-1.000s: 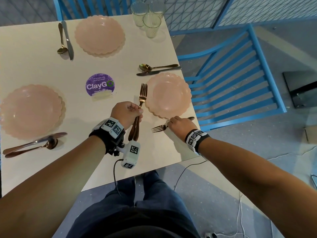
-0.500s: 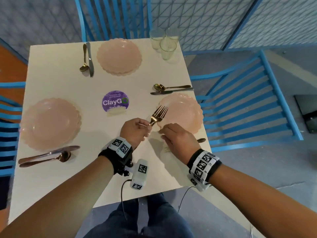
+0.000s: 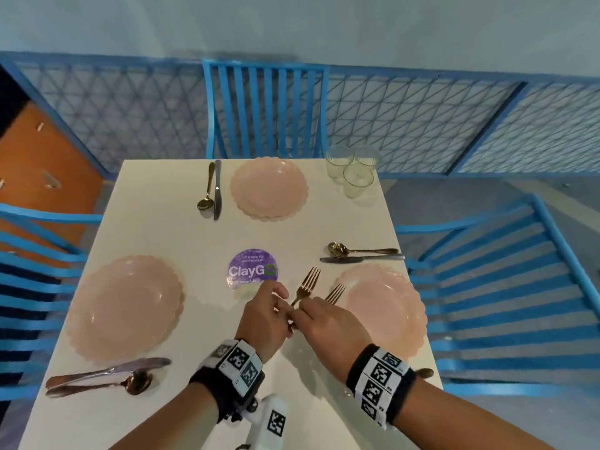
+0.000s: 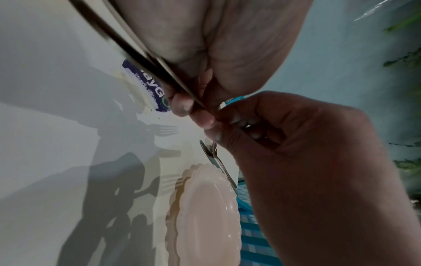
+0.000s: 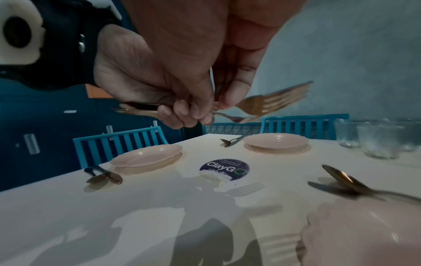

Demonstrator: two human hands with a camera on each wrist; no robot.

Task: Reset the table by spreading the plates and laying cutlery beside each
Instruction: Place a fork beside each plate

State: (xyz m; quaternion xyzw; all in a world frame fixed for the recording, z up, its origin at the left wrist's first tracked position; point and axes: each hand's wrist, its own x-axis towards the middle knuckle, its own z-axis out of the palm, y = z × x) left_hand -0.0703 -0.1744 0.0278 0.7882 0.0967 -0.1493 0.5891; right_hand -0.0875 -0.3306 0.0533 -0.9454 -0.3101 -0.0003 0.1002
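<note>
Three pink plates lie spread on the white table (image 3: pixel 156 228): left plate (image 3: pixel 126 306), far plate (image 3: pixel 268 186), right plate (image 3: pixel 383 303). A spoon and knife lie beside each: far pair (image 3: pixel 211 190), right pair (image 3: pixel 360 254), left pair (image 3: pixel 104 378). Above the table, between the sticker and the right plate, my left hand (image 3: pixel 282 306) grips the handles of gold forks (image 3: pixel 308 284). My right hand (image 3: pixel 305 311) pinches one fork (image 3: pixel 336 293) of that bunch, its tines fanned to the right. Another fork's handle end (image 3: pixel 425 373) shows on the table past my right wrist.
A purple ClayGo sticker (image 3: pixel 252 270) marks the table's middle. Three glasses (image 3: pixel 354 170) stand at the far right corner. Blue slatted chairs stand on the far side (image 3: pixel 264 108), the left (image 3: pixel 32 287) and the right (image 3: pixel 503 287). The table's right edge runs just past the right plate.
My right hand left the fork lying beside the right plate and came up to my left hand. It now pinches one of the held forks, and their tines have fanned apart. The head view tilted up.
</note>
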